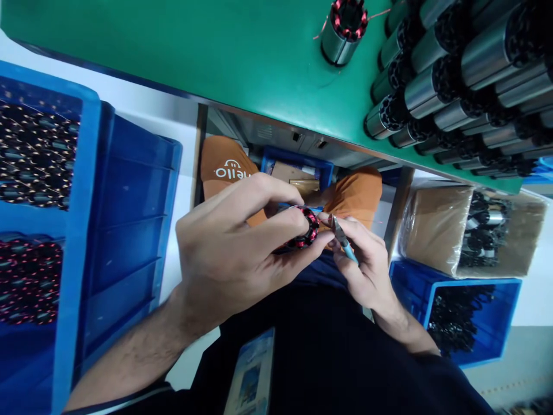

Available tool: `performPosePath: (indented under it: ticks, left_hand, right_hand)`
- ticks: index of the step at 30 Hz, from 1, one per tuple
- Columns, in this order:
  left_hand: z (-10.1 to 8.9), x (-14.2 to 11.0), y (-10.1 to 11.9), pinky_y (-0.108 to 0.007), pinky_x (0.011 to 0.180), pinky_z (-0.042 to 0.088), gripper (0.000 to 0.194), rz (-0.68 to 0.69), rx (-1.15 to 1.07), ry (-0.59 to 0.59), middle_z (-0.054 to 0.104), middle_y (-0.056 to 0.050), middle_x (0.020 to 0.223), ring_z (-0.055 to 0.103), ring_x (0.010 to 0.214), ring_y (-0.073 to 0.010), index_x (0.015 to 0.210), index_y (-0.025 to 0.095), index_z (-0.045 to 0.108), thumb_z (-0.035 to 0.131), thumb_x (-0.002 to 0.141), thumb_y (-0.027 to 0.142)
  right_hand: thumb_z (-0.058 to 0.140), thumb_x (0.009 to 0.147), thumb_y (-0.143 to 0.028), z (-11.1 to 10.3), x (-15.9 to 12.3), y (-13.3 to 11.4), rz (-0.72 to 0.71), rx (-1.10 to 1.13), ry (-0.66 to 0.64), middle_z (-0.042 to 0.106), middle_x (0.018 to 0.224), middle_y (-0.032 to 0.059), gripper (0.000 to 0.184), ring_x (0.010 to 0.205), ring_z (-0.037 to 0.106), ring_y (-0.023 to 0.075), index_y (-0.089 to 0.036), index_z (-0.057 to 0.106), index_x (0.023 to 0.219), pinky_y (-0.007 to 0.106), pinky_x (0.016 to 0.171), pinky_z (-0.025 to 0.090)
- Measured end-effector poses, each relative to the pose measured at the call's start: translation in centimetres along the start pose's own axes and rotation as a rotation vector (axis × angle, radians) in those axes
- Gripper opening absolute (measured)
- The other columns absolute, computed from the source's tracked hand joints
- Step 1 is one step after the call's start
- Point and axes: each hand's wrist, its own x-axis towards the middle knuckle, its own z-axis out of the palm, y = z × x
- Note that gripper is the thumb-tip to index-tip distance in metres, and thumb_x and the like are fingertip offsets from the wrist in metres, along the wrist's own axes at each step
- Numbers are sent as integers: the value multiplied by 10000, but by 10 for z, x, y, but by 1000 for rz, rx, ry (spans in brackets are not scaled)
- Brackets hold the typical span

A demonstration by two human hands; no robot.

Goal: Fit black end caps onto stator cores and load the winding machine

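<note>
My left hand (235,242) is closed around a wound motor stator (310,229), whose black end with pinkish-red copper windings faces right; its body is mostly hidden by the fingers. Close beside it, my right hand (365,262) grips a pair of cutting pliers (343,236) with a light blue handle, the metal jaws pointing up near the stator's wound end. A thin wire shows near the right fingertips. Another wound stator (343,34) stands upright on the green table (194,52), with loose red wire ends sticking out on both sides.
Many bare stators (432,92) lie stacked at the table's right. Blue crates (88,230) with wound stators stand at left. On the right are a cardboard box (438,230) of metal cores and a blue bin (470,282) of black parts. Another blue bin (298,158) sits under the table.
</note>
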Motion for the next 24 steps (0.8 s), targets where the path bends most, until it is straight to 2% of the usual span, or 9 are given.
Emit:
performPosePath:
  ticks: [5,8,10,13,15,17,20,24]
  left_hand:
    - [0,-5,2,-411,767,654,247,-85,-29,-42,903,4,1162,850,934,-208,1007,315,749,968,1074,409]
    - [4,-8,-2,-411,782,660,254,-140,-78,-24,879,-10,1146,834,950,-211,998,312,754,981,1056,409]
    - [8,-9,-6,-423,874,691,237,-224,-212,-30,865,-22,1157,841,1024,-224,1002,306,767,990,1031,379]
    - [17,-8,-12,-442,1003,711,174,-389,-527,3,864,-22,1161,852,1120,-234,993,285,788,957,1009,245]
    - [23,-6,-13,-406,961,720,173,-481,-689,40,870,-17,1123,847,1084,-213,955,267,798,949,1024,220]
    - [29,-3,-13,-359,890,728,214,-546,-790,43,874,-22,1083,837,1023,-194,924,253,812,976,1051,303]
    - [35,1,-8,-316,806,729,320,-616,-908,45,854,-27,1007,822,924,-175,893,240,823,1012,1055,441]
    - [41,3,-1,-309,752,724,365,-666,-933,58,842,-32,977,811,871,-172,883,239,824,1033,1033,499]
  right_hand:
    - [600,1081,-150,5,-2,-1,59,-41,25,911,1114,33,537,869,817,213,-310,882,1510,375,785,707]
    - [626,1108,-206,6,-4,6,117,-40,71,835,986,25,474,761,722,197,-288,889,1494,371,748,672]
    - [638,1088,-207,6,-3,10,130,-53,92,770,970,19,533,759,649,197,-288,847,1571,380,754,651]
    - [718,1002,-166,6,0,15,67,-112,85,697,1051,30,725,900,642,222,-321,761,1709,405,828,648]
    - [766,974,-149,8,1,15,-6,-166,103,659,1062,31,794,956,631,235,-365,743,1738,419,860,649]
    - [789,984,-161,10,2,15,-67,-224,143,651,1057,33,785,951,612,240,-402,750,1730,428,853,646]
    - [812,1006,-227,14,3,14,-98,-311,193,670,1042,46,692,927,612,253,-401,790,1676,448,806,644]
    - [821,1033,-285,14,4,11,-79,-371,234,696,1028,63,574,935,639,274,-373,835,1600,484,805,662]
